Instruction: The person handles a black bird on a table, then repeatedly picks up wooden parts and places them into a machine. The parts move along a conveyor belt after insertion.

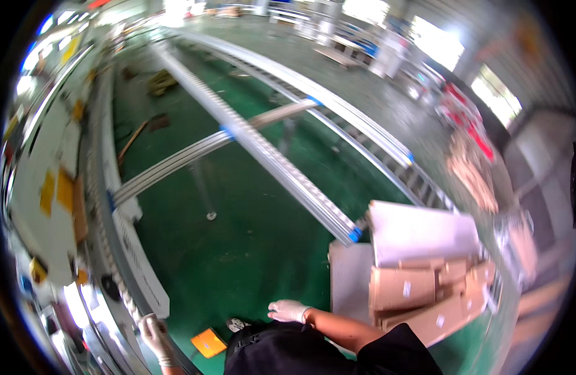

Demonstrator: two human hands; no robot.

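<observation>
My left hand point(155, 340), in a pale glove, is at the near end of a long machine edge point(127, 300) lined with small rollers or studs. Its fingers blur against that edge, so I cannot tell whether they grip it. My right hand point(289, 310), also gloved, hangs in front of my dark clothing with its fingers stretched out and nothing in them. Below and between the hands, an orange-yellow flat piece point(208, 343) lies on the green floor, near my shoe point(237, 324).
Ahead, an aluminium frame with a long roller rail point(263, 150) and a crossbar point(175, 164) stands over the green floor. Flattened cardboard boxes point(402, 289) and a pale sheet point(422, 234) are stacked at the right. The machine's white side panel point(41, 162) runs along the left.
</observation>
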